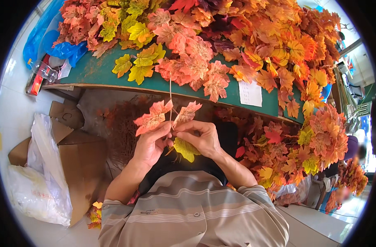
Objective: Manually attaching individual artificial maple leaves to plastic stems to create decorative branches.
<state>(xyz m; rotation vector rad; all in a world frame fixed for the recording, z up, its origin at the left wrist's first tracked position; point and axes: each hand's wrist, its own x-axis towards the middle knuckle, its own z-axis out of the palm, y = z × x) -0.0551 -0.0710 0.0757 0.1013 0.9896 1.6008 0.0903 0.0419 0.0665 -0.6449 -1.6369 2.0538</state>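
Above my lap, both hands meet at a thin artificial leaf stem [170, 92] that sticks up toward the table edge. My left hand [150, 146] pinches its lower part between thumb and fingers. Close beside it, my right hand [203, 139] is closed with fingertips at the same joint. A pink-orange maple leaf [154, 118] spreads over my left hand, and a second pink leaf [187, 113] rises by my right fingers. Below my right fingers hangs a yellow-green leaf [185, 149]. The fingers hide where the leaves join the stem.
Ahead is a green table [101, 68] heaped with orange leaves [278, 33], pink leaves [188, 53] and yellow leaves [142, 64]. A paper slip [250, 94] lies at its edge. Cardboard boxes [83, 156] and a white plastic bag [44, 177] stand left; more leaf bunches [319, 140] lie right.
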